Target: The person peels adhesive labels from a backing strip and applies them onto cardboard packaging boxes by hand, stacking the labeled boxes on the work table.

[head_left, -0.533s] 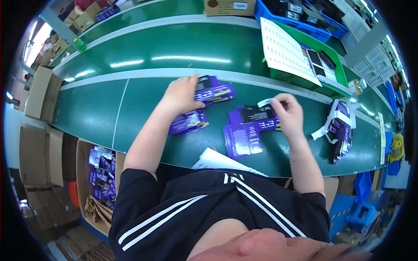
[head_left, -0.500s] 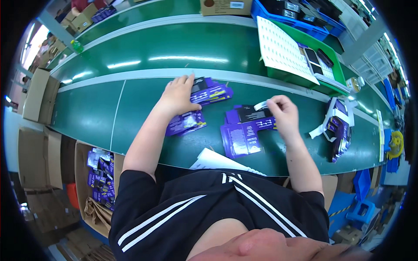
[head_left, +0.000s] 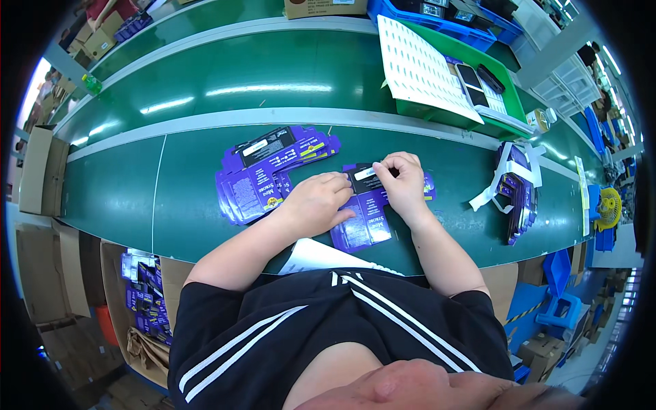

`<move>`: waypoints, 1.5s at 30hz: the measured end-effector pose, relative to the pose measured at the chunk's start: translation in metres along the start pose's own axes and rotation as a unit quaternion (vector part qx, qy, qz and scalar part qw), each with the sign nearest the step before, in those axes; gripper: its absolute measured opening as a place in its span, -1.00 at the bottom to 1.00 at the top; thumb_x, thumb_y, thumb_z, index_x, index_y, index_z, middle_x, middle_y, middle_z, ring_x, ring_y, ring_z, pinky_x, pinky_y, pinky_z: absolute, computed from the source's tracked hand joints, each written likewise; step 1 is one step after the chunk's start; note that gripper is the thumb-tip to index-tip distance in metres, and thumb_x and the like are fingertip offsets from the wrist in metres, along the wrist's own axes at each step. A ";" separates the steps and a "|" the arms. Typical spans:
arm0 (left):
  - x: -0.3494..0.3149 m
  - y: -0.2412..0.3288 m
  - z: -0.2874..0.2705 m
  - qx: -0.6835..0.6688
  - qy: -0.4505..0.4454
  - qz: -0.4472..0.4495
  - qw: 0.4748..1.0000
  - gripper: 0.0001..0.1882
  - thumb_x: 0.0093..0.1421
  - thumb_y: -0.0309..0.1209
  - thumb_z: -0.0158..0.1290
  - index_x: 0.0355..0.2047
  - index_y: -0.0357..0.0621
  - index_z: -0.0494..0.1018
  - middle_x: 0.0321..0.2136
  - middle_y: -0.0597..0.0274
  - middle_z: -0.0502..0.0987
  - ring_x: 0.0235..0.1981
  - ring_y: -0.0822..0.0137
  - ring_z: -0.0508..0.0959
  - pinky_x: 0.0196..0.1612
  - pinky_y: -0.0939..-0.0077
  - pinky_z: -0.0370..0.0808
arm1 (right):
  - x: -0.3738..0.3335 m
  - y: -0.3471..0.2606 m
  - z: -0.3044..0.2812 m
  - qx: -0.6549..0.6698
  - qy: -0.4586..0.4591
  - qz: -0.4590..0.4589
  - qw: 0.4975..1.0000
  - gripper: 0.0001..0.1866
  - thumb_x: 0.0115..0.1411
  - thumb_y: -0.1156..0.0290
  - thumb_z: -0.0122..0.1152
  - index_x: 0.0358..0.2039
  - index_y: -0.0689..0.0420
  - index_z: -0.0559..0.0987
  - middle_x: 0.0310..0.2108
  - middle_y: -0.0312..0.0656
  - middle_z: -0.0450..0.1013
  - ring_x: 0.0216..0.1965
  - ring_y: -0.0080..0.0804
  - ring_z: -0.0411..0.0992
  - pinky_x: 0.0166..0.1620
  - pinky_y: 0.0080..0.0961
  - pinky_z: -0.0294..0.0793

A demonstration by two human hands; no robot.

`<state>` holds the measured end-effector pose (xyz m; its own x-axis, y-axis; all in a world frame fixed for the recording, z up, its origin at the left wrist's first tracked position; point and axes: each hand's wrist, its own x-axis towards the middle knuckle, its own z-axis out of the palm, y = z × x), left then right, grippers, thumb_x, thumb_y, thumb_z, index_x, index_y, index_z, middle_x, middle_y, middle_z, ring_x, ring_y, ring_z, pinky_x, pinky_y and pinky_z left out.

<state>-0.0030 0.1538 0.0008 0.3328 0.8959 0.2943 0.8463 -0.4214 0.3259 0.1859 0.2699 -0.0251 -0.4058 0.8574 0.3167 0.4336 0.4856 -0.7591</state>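
An unfolded flat purple carton with a black panel lies on the green table in front of me. On its black panel is a white sticker. My right hand has its thumb and index finger pinched at the sticker's right end. Flat against the carton's left side rests my left hand, thumb apart from the fingers and holding nothing. Left of that hand is a fanned stack of similar flat cartons; the top one carries a white sticker on its black panel.
A bundle of purple cartons with loose white strips stands at the right. Behind it, a green bin holds a sticker sheet and phones. White paper lies at the near edge. A cardboard box of purple packages stands lower left.
My left hand has left the carton stack and moved right onto the single carton. My right hand has brought the sticker left, down onto the black panel. The whole view has shifted slightly.
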 end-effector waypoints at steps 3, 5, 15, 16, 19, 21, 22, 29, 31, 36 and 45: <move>0.000 -0.002 0.001 -0.004 0.003 0.004 1.000 -0.63 0.12 -0.21 0.24 -0.17 -0.22 0.57 -0.05 0.08 0.58 0.05 0.14 0.55 0.12 0.37 0.46 | 0.000 -0.001 0.002 -0.004 0.002 0.000 1.000 -0.86 0.08 0.43 0.35 -0.58 0.14 0.59 -0.40 -0.27 0.51 -0.22 -0.35 0.35 -0.11 -0.46 0.36; 0.000 -0.003 0.001 -0.006 0.005 0.007 1.000 -0.64 0.12 -0.21 0.24 -0.17 -0.21 0.57 -0.05 0.08 0.58 0.04 0.14 0.55 0.11 0.37 0.47 | 0.000 -0.002 0.002 -0.006 0.003 -0.001 1.000 -0.84 0.07 0.41 0.35 -0.61 0.12 0.59 -0.41 -0.27 0.51 -0.21 -0.33 0.36 -0.07 -0.45 0.35; 0.003 -0.002 -0.001 0.006 0.017 0.026 1.000 -0.61 0.12 -0.24 0.21 -0.11 -0.22 0.52 -0.08 0.10 0.56 0.04 0.14 0.54 0.13 0.36 0.44 | 0.001 -0.001 0.005 -0.024 0.009 -0.004 1.000 -0.84 0.07 0.41 0.35 -0.61 0.12 0.59 -0.41 -0.26 0.51 -0.20 -0.32 0.36 -0.06 -0.43 0.35; 0.003 -0.002 -0.001 0.006 0.017 0.026 0.999 -0.61 0.12 -0.24 0.21 -0.11 -0.22 0.52 -0.08 0.10 0.56 0.04 0.14 0.54 0.13 0.36 0.44 | 0.001 -0.001 0.005 -0.024 0.009 -0.004 1.000 -0.84 0.07 0.41 0.35 -0.61 0.12 0.59 -0.41 -0.26 0.51 -0.20 -0.32 0.36 -0.06 -0.43 0.35; 0.006 -0.001 -0.003 0.023 -0.016 0.025 0.999 -0.57 0.15 -0.23 0.19 -0.04 -0.21 0.50 0.02 0.10 0.53 0.04 0.15 0.53 0.14 0.36 0.43 | 0.001 0.000 0.004 -0.050 0.004 -0.018 0.999 -0.85 0.08 0.43 0.32 -0.60 0.13 0.59 -0.41 -0.24 0.51 -0.20 -0.31 0.37 -0.07 -0.43 0.36; 0.008 0.000 -0.005 0.029 -0.026 0.025 0.999 -0.56 0.16 -0.23 0.18 -0.01 -0.21 0.49 0.06 0.10 0.52 0.04 0.15 0.52 0.14 0.36 0.43 | 0.001 0.000 0.004 -0.058 0.003 -0.024 0.998 -0.85 0.08 0.43 0.31 -0.60 0.13 0.59 -0.41 -0.23 0.51 -0.20 -0.31 0.37 -0.07 -0.43 0.36; 0.010 0.000 -0.007 0.035 -0.044 0.024 0.998 -0.56 0.17 -0.23 0.18 0.00 -0.21 0.48 0.07 0.10 0.52 0.04 0.15 0.52 0.14 0.36 0.43 | 0.001 0.001 0.004 -0.057 0.007 -0.017 0.998 -0.86 0.09 0.43 0.30 -0.58 0.14 0.60 -0.41 -0.23 0.51 -0.20 -0.31 0.36 -0.08 -0.43 0.36; 0.030 0.005 -0.008 0.073 -0.114 0.041 0.990 -0.54 0.20 -0.25 0.13 0.08 -0.18 0.43 0.10 0.12 0.49 0.03 0.15 0.49 0.12 0.38 0.43 | 0.003 0.012 0.000 -0.006 -0.014 0.057 0.998 -0.91 0.13 0.46 0.24 -0.45 0.19 0.64 -0.31 -0.19 0.50 -0.17 -0.28 0.37 -0.08 -0.43 0.39; 0.036 0.006 -0.004 0.079 -0.121 0.049 0.988 -0.53 0.21 -0.26 0.12 0.09 -0.18 0.42 0.11 0.12 0.49 0.03 0.15 0.48 0.12 0.39 0.43 | 0.005 0.015 -0.006 0.009 -0.024 0.075 0.997 -0.91 0.13 0.47 0.23 -0.41 0.20 0.64 -0.27 -0.17 0.50 -0.16 -0.28 0.38 -0.07 -0.42 0.39; 0.041 0.003 0.006 0.046 -0.053 0.070 0.995 -0.59 0.19 -0.27 0.12 0.00 -0.20 0.46 0.06 0.10 0.49 -0.06 0.11 0.47 0.07 0.33 0.44 | 0.012 0.016 -0.037 0.087 -0.092 0.050 0.991 -0.65 0.05 0.47 0.35 -0.09 0.15 0.61 -0.04 -0.14 0.48 -0.05 -0.22 0.40 0.05 -0.39 0.40; 0.013 -0.003 -0.008 -0.036 -0.081 -0.011 0.996 -0.49 0.14 -0.25 0.19 0.07 -0.22 0.45 0.17 0.11 0.43 0.05 0.06 0.46 0.21 0.20 0.37 | 0.034 -0.014 -0.096 -0.215 -0.334 -0.157 0.904 -0.06 -0.17 0.36 0.55 0.28 0.02 0.34 0.15 -0.17 0.39 0.21 -0.14 0.27 0.28 -0.27 0.23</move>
<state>-0.0043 0.1657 0.0114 0.3816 0.9137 0.1398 0.8238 -0.4048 0.3970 0.2437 0.3090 0.0510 -0.8966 0.4406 -0.0442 0.4263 0.8321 -0.3548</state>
